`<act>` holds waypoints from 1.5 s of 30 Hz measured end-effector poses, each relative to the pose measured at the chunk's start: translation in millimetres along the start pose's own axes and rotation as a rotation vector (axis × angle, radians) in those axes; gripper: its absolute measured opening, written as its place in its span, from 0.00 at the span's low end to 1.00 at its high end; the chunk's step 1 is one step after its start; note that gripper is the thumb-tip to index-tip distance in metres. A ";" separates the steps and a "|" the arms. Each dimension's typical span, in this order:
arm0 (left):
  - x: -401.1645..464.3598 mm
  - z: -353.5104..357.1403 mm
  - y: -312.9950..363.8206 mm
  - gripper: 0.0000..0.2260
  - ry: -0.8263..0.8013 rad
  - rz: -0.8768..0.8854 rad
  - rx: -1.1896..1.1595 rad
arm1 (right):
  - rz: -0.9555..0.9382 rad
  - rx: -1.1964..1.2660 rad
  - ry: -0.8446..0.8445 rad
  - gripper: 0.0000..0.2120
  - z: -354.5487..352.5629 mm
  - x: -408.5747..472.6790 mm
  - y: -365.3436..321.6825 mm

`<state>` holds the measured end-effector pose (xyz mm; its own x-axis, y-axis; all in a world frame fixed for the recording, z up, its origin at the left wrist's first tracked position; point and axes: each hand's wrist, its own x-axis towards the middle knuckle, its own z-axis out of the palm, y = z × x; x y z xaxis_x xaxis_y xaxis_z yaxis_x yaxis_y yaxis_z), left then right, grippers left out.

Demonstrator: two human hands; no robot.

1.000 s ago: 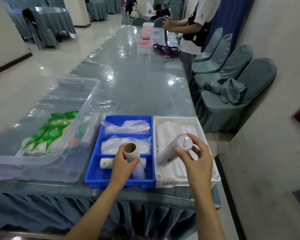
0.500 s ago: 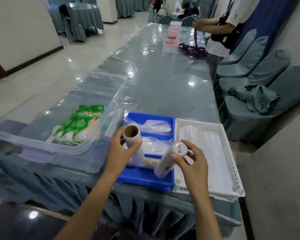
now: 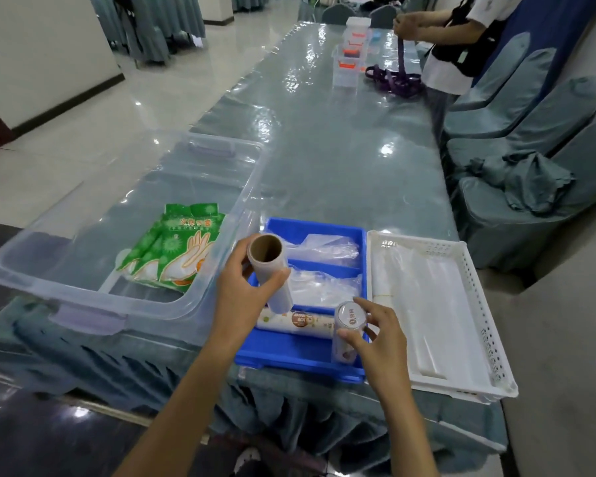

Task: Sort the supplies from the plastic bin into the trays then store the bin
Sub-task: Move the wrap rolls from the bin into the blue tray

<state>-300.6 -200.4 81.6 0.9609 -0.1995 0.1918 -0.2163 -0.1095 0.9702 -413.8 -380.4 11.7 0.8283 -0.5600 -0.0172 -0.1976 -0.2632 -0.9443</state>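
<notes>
Change: compared with a moment ago, the right hand [image 3: 379, 342] is bringing its capped roll [image 3: 347, 333] leftward, out from over the white tray [image 3: 475, 304] and down over the near compartment of the blue tray [image 3: 303, 359]; the left hand [image 3: 246, 297] is keeping its cardboard-core roll [image 3: 270, 270] raised over the same tray.
Meaning for the task: both rolls are heading for the blue tray, judging by where they are hanging; neither is set down yet, so this sorting step is partly done.
Left grip: fingers and thumb are curling round the cardboard-core roll near its middle.
Right grip: thumb and fingertips are pinching the capped roll just under its cap.
Cardboard-core roll, axis: its long axis is tilting, the open brown end pointing up and toward the upper left of the frame, the lower end dipping toward the frame's centre.
Capped roll, axis: it is standing close to upright, the round cap facing up at the camera, the foot reaching down into the blue tray's near-right corner; whether it is touching the floor there is unclear.
Printed roll [image 3: 298, 323]: it is lying flat in the near compartment, its long axis running left to right.
Left to do: green glove packets [image 3: 176, 251] are lying in the plastic bin [image 3: 93, 304] at centre left on the worktop [image 3: 338, 146], so the bin is not ready to store.
</notes>
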 end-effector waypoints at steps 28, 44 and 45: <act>54.3 -60.0 39.9 0.22 -0.008 0.125 -0.047 | -0.073 -0.216 -0.382 0.23 127.0 8.1 19.7; 69.0 -80.2 27.7 0.21 -0.134 0.112 -0.082 | 0.029 -0.335 -0.437 0.13 158.4 6.0 37.6; 70.0 -80.3 26.2 0.21 -0.142 0.114 -0.077 | 0.038 -0.325 -0.433 0.13 157.9 4.2 39.1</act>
<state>-225.1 -139.0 132.3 0.8956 -0.3424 0.2839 -0.3035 -0.0041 0.9528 -335.2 -269.0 -77.2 0.9441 -0.2169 -0.2482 -0.3268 -0.5166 -0.7915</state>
